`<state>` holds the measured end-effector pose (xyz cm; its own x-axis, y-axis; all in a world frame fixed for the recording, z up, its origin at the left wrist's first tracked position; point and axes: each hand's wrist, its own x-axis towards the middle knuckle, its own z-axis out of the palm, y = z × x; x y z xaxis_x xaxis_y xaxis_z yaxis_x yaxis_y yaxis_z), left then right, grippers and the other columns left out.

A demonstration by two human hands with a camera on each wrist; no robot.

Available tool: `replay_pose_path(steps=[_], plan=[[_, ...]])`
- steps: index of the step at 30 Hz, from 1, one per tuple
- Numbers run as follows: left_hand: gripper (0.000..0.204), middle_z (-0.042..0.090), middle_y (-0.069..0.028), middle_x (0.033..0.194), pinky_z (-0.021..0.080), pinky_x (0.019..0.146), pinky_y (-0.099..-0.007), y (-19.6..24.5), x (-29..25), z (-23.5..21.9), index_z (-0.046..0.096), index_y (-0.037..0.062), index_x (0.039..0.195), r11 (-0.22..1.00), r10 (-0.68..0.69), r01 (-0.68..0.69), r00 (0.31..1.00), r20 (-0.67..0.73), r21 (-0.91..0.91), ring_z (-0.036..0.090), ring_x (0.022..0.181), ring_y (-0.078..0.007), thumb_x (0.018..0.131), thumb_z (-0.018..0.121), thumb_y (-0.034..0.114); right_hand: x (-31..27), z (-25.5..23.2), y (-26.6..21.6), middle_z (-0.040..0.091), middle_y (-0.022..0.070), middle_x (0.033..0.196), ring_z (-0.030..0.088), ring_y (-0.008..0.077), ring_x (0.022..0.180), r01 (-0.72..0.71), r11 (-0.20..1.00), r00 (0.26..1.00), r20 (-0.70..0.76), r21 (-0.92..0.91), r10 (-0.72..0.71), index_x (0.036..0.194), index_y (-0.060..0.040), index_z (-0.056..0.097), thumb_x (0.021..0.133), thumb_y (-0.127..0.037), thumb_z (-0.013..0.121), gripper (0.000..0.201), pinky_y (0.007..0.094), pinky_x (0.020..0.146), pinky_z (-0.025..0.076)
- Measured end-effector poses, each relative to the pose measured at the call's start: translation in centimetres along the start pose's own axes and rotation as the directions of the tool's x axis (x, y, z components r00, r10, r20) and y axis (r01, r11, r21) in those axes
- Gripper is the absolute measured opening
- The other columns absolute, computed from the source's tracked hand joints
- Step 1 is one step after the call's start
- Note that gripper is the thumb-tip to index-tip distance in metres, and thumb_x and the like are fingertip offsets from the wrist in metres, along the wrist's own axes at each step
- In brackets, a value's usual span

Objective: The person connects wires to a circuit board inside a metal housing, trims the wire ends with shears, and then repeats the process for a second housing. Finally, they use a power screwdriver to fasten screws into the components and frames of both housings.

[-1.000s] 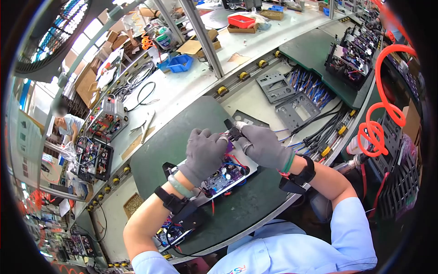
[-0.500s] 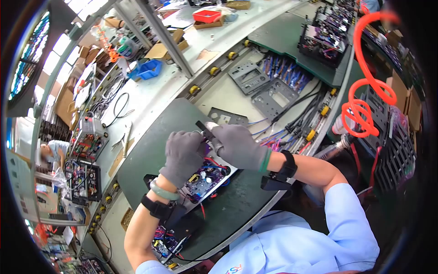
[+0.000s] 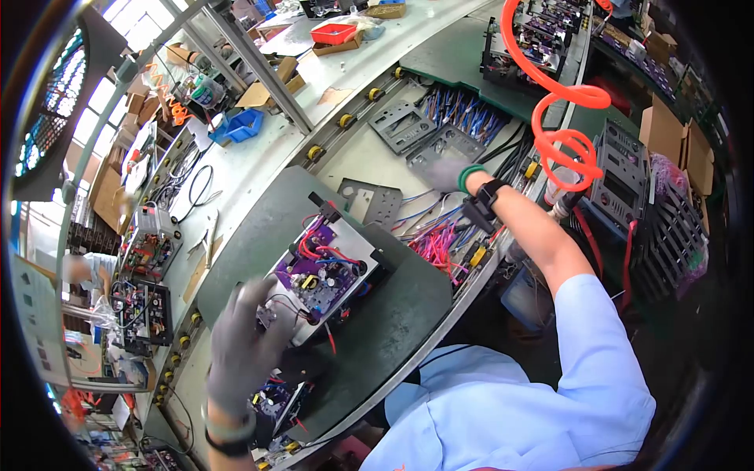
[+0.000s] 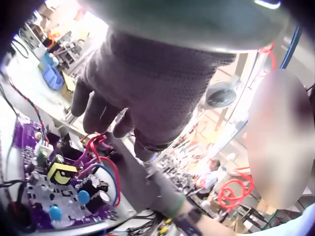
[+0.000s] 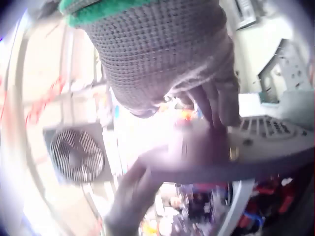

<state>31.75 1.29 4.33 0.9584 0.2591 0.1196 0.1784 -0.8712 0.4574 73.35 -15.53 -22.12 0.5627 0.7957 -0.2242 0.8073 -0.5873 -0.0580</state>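
Note:
My gloved left hand (image 3: 247, 349) is near the left end of a purple circuit board (image 3: 314, 282), its fingers loosely bent and nothing seen between them. The board sits on a silvery plate with black brackets (image 3: 326, 208) at its far corners. Red leads and a yellow transformer (image 4: 61, 173) show on it in the left wrist view. Blurred, my gloved right hand (image 3: 449, 174) is at the near edge of a dark grey panel (image 3: 457, 144) with cutouts. In the right wrist view its fingers reach down to a panel (image 5: 275, 137); whether they pinch it I cannot tell.
Another grey panel (image 3: 400, 125) and a perforated plate (image 3: 381, 206) lie nearby among cables (image 3: 471, 110). A second circuit board (image 3: 275, 400) is at the near left. A coiled orange hose (image 3: 569, 153) hangs at the right. Assembled units (image 3: 526, 47) stand farther back.
Both hands were together at the board's far end and have come apart. The left has drawn back toward the near left; the right has moved right to the grey panels. The head view has shifted.

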Motion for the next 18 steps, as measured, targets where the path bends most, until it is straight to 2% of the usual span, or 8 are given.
replay_pose_path(steps=[2,3,5,7,8,12,15,18], plan=[[0.042,0.065,-0.0126,0.109,0.050,0.085,-0.0370,0.2,-5.4,-1.8,0.056,-0.0041,0.126,0.991,0.076,-0.069,0.995,0.060,-0.112,0.063,0.097,-0.0234,0.087,0.063,0.009,-4.0,-0.4,0.4,0.071,0.0089,0.118,0.068,0.0304,0.106,-0.066,0.925,0.960,0.228,-0.374,0.161,0.117,-0.0125,0.072,0.090,-0.016,0.054,0.032,0.0476,0.080,0.055],[0.042,0.068,-0.0158,0.099,0.053,0.079,-0.0391,0.4,-9.3,-1.7,0.060,-0.0008,0.120,0.979,-0.138,0.141,0.990,0.031,-0.147,0.067,0.088,-0.0295,0.078,0.068,0.002,-2.6,3.3,2.2,0.069,0.0070,0.124,0.066,0.0293,0.111,-0.117,0.946,0.944,0.263,-0.302,0.200,0.121,-0.0155,0.071,0.091,-0.019,0.055,0.034,0.0486,0.083,0.055],[0.042,0.065,-0.0158,0.114,0.049,0.088,-0.0322,0.9,-14.5,-1.3,0.058,-0.0023,0.129,0.966,-0.227,0.234,0.971,0.071,-0.109,0.063,0.097,-0.0211,0.095,0.064,0.022,-0.4,8.3,3.3,0.070,0.0081,0.121,0.068,0.0273,0.108,-0.045,0.922,0.967,0.214,-0.385,0.137,0.117,-0.0174,0.073,0.091,-0.020,0.055,0.032,0.0466,0.084,0.055],[0.035,0.067,-0.0106,0.111,0.049,0.074,-0.0273,0.5,-17.5,1.0,0.060,-0.0032,0.125,0.995,-0.098,0.099,0.990,-0.098,0.008,0.060,0.084,-0.0133,0.096,0.062,0.015,-1.1,7.0,3.7,0.073,0.0089,0.109,0.070,0.0284,0.100,-0.007,0.945,0.993,0.108,-0.328,0.045,0.106,-0.0147,0.076,0.089,-0.022,0.055,0.029,0.0452,0.082,0.055],[0.032,0.067,-0.0105,0.109,0.050,0.079,-0.0288,0.3,-20.2,2.1,0.061,-0.0032,0.124,0.928,-0.359,0.346,0.930,-0.080,-0.136,0.062,0.090,-0.0156,0.095,0.062,0.012,-2.2,4.9,3.1,0.073,0.0106,0.107,0.070,0.0300,0.099,0.042,0.920,0.988,0.156,-0.390,0.021,0.105,-0.0134,0.076,0.088,-0.022,0.055,0.029,0.0435,0.083,0.055],[0.032,0.067,-0.0100,0.108,0.052,0.081,-0.0297,-0.8,-24.9,5.8,0.061,-0.0025,0.124,0.862,-0.488,0.435,0.851,-0.195,-0.260,0.064,0.094,-0.0176,0.095,0.062,0.012,-2.8,-1.9,4.4,0.073,0.0178,0.099,0.071,0.0339,0.092,0.012,0.938,0.984,0.173,-0.348,0.051,0.097,-0.0057,0.076,0.074,-0.023,0.071,0.029,0.0396,0.081,0.056],[0.035,0.069,-0.0121,0.102,0.053,0.080,-0.0344,-3.0,-25.9,8.3,0.061,0.0003,0.121,0.822,-0.549,0.473,0.805,-0.225,-0.317,0.067,0.090,-0.0242,0.088,0.066,0.008,-3.1,-11.0,4.6,0.073,0.0127,0.077,0.069,0.0219,0.071,0.005,0.980,0.985,0.167,0.201,-0.039,0.090,-0.0051,0.076,0.065,-0.023,0.080,0.032,0.0344,0.067,0.054],[0.030,0.070,-0.0143,0.091,0.053,0.072,-0.0394,-4.9,-24.0,10.0,0.066,0.0053,0.107,0.921,-0.380,0.389,0.869,-0.316,-0.036,0.068,0.081,-0.0318,0.078,0.073,0.006,-8.1,-18.8,-3.3,0.066,0.0018,0.071,0.058,0.0100,0.060,0.231,0.441,0.973,-0.192,0.867,-0.131,0.084,-0.0011,0.071,0.076,-0.014,0.071,0.016,0.0273,0.057,0.048]])
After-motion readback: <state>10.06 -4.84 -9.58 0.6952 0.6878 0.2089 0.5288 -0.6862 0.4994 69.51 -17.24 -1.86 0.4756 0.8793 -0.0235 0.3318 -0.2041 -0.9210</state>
